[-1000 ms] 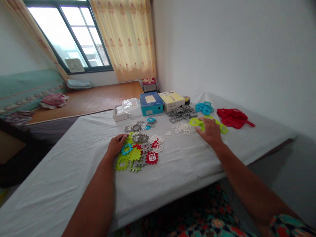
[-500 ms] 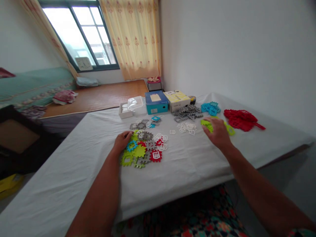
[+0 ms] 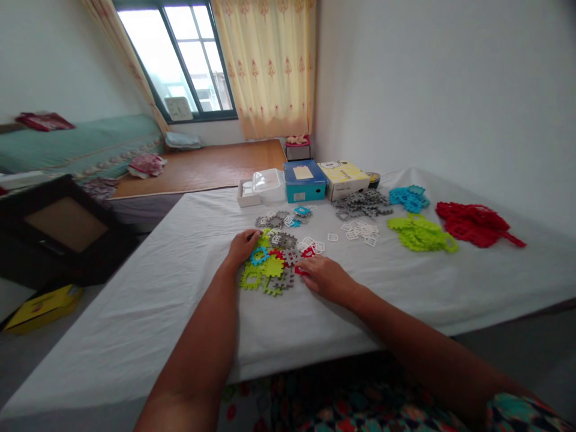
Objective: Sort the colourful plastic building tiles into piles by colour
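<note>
A mixed heap of flat, notched plastic building pieces [image 3: 273,266] in lime, grey, red and blue lies on the white cloth before me. At its left edge, my left hand [image 3: 244,246] rests with curled fingers beside a lime piece; what they hold, if anything, is hidden. My right hand [image 3: 330,278] reaches the heap's right side, its fingers closed over a red notched piece [image 3: 300,271] that they mostly cover. Small white window-shaped pieces [image 3: 310,245] lie just above that hand.
Sorted piles stand to the right: lime pieces [image 3: 418,233], red pieces [image 3: 474,223], blue pieces [image 3: 408,198], grey pieces [image 3: 362,204] and white window pieces [image 3: 361,230]. Behind are a blue box [image 3: 306,189], a yellow box [image 3: 344,177] and a clear plastic container [image 3: 269,185]. A wall borders the right side.
My right hand has left the lime pile and moved left to the red piece in the mixed heap. My left hand stays at the heap's edge. The view has shifted slightly left.
</note>
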Demonstrator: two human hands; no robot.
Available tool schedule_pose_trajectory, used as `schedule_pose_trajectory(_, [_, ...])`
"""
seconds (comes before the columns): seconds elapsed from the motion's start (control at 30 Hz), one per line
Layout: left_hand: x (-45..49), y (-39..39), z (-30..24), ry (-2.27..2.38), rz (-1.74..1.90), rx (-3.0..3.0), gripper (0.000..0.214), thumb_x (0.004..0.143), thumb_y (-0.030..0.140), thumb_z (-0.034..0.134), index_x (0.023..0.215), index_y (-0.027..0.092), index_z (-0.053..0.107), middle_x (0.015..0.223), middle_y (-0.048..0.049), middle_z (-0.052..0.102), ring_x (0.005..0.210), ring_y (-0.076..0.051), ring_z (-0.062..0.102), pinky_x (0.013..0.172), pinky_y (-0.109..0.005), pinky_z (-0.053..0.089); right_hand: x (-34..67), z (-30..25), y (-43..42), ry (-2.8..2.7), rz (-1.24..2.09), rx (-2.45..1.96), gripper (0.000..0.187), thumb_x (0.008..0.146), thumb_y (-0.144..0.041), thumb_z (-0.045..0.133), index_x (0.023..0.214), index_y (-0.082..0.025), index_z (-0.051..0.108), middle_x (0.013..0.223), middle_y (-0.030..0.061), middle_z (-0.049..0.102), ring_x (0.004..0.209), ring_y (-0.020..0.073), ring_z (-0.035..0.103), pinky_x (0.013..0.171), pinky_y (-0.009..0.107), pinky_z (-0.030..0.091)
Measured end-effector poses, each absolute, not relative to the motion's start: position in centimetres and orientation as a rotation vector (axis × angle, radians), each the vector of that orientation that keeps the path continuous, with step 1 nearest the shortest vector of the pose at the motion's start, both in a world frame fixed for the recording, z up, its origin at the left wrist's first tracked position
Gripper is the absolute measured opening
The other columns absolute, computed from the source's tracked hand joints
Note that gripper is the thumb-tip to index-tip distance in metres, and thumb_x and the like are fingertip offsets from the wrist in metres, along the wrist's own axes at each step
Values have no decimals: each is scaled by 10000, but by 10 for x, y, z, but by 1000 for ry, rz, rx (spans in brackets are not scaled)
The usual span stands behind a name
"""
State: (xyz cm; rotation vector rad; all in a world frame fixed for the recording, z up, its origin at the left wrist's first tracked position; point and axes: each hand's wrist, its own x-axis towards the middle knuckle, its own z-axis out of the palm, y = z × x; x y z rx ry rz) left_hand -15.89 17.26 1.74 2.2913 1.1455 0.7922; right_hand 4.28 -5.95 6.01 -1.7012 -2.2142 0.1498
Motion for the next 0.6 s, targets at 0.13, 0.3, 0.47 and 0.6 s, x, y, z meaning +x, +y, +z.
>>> schedule_pose_trajectory(0.13, [-159, 172, 19, 1156, 789, 2310, 444, 854, 455, 439, 1018, 164, 732, 1011, -60, 739, 936, -215, 655, 838, -294, 480, 65, 60, -60, -1983, 302, -1666, 264, 928, -260, 495, 1160, -210, 610, 1035, 57, 702, 861, 166, 648, 778, 279, 482])
schedule_pose_trajectory(0.3, [-160, 171, 19, 1154, 797, 2295, 440, 856, 462, 438, 1025, 177, 727, 1017, -52, 740, 949, -210, 654, 853, -291, 478, 88, 58, -62, -1873, 42, -1765, 338, 890, -317, 561, 1198, -183, 601, 1163, 115, 657, 1080, 242, 569, 937, 396, 445])
schedule_pose_trajectory(0.47, [-160, 171, 19, 1168, 786, 2301, 455, 850, 480, 434, 1023, 174, 722, 1028, -54, 737, 941, -205, 656, 857, -285, 474, 81, 48, -72, -1999, 90, -1837, 563, 768, -451, 699, 1251, -192, 567, 1207, 119, 620, 1089, 282, 540, 896, 428, 461])
schedule_pose_trajectory(0.6, [-160, 171, 21, 1175, 774, 2301, 469, 842, 502, 436, 1029, 178, 719, 1025, -53, 737, 936, -211, 657, 852, -293, 477, 72, 38, -75, -2009, 136, -1790, 525, 770, -363, 692, 1244, -176, 565, 1215, 125, 609, 1105, 263, 527, 927, 415, 440])
